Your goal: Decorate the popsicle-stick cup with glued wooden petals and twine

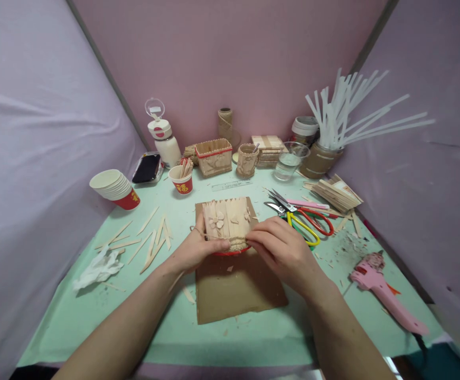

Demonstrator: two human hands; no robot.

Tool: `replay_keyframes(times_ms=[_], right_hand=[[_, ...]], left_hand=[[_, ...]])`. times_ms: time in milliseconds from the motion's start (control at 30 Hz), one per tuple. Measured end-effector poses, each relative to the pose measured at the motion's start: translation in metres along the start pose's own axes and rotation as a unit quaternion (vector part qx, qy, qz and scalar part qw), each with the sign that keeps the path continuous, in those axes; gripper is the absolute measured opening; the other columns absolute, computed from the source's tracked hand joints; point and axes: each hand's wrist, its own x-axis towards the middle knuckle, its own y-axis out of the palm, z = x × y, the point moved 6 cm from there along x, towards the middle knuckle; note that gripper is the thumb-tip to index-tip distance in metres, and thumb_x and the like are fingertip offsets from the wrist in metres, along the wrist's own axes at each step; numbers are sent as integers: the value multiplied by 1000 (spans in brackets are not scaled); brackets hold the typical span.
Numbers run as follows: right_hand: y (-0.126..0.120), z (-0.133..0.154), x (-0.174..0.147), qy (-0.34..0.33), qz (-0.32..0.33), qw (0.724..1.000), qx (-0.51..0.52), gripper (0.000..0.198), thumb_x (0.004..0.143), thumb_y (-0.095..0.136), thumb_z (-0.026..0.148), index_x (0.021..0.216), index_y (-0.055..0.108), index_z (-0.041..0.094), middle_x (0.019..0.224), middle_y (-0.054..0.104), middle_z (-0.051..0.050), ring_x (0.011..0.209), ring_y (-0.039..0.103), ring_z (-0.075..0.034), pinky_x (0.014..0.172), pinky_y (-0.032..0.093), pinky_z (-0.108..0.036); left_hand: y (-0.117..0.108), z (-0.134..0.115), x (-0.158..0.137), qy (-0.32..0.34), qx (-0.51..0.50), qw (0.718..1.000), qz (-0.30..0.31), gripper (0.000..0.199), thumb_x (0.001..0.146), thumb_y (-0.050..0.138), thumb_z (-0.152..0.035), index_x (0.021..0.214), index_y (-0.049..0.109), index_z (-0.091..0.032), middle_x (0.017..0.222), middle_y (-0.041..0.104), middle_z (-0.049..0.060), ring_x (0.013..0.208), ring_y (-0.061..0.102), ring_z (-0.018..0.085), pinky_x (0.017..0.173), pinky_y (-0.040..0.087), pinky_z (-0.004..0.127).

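A small basket made of wooden craft sticks (235, 219), with wooden flowers on its side and a red band at its lower edge, is tilted in front of me above a brown cardboard sheet (237, 287). My left hand (200, 245) is closed round its left side, thumb along the lower front. Twine (237, 240) runs in rows across the bottom of the side, and a loose length sticks out at the left. Fingers of my right hand (279, 248) pinch together at the right end of the twine; the fingertips partly hide what they hold.
To the right lie scissors (303, 214) and a pink glue gun (388, 298). Loose sticks (152, 243) and a crumpled tissue (99, 269) are on the left. Paper cups (114, 187), a water bowl (289, 163), a finished basket (214, 158) and a twine spool (225, 124) stand farther back.
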Motion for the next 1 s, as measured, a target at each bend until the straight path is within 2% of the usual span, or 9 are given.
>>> replay_keyframes(times_ms=[200, 333, 467, 667, 867, 1000], right_hand=[[0, 5, 2, -9, 7, 1000, -20, 9, 88, 57, 8, 89, 63, 14, 85, 67, -8, 80, 53, -19, 71, 46, -33], [1, 7, 2, -13, 19, 999, -44, 10, 89, 56, 8, 87, 63, 14, 83, 67, -7, 80, 53, -18, 71, 46, -33], [2, 8, 2, -5, 41, 997, -59, 13, 91, 53, 9, 86, 63, 14, 83, 66, -7, 80, 53, -19, 71, 45, -32], [5, 10, 0, -11, 67, 995, -71, 15, 94, 50, 12, 89, 64, 14, 88, 66, -9, 84, 52, -20, 75, 46, -35], [5, 11, -2, -24, 65, 995, -68, 16, 95, 48, 14, 94, 64, 15, 92, 68, -9, 88, 53, -21, 77, 47, -37], [3, 13, -2, -38, 54, 995, -71, 15, 95, 50, 14, 98, 64, 15, 93, 69, -9, 88, 53, -21, 76, 47, -37]], left_hand=[[2, 0, -1, -10, -2, 1000, 17, 107, 57, 90, -24, 142, 25, -28, 131, 61, 15, 114, 63, 34, 98, 50, 51], [1, 0, -1, -12, 5, 1000, 29, 104, 58, 89, -25, 142, 27, -27, 135, 58, 17, 116, 62, 36, 93, 53, 49], [0, 1, 0, -18, 16, 999, 36, 99, 60, 87, -25, 141, 29, -25, 138, 56, 17, 120, 60, 36, 96, 51, 47], [2, 0, -1, -30, 10, 998, 48, 107, 58, 88, -24, 145, 24, -26, 136, 58, 17, 125, 55, 37, 97, 50, 47], [2, -1, -1, -36, -2, 998, 52, 99, 56, 88, -23, 139, 34, -23, 135, 59, 18, 128, 52, 38, 103, 45, 50], [3, 2, 0, -45, -15, 997, 66, 96, 57, 88, -25, 137, 36, -22, 132, 61, 19, 126, 55, 38, 103, 44, 51]])
